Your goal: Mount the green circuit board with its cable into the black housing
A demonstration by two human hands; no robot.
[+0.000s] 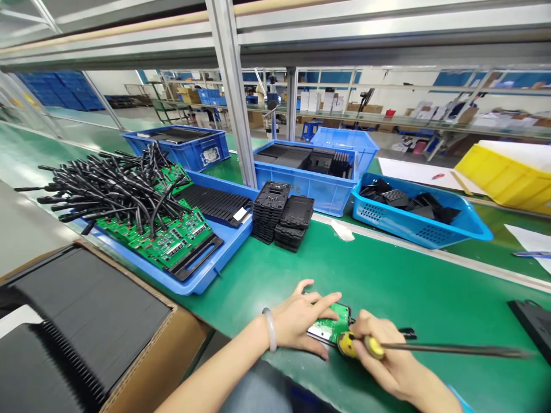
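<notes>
My left hand (301,321) presses down on a green circuit board (332,326) that sits in a black housing on the green bench mat near the front edge. A pale bangle (270,328) circles that wrist. My right hand (381,358) grips a screwdriver (430,347) by its yellow handle; the long dark shaft points right, level over the mat. The handle end lies right against the board's near corner.
A blue tray (202,275) of green boards with black cables lies to the left. A cardboard box (163,367) of black sheets stands front left. Two stacks of black housings (279,221) rise behind. Blue bins (413,226) and a yellow bin (508,172) line the back.
</notes>
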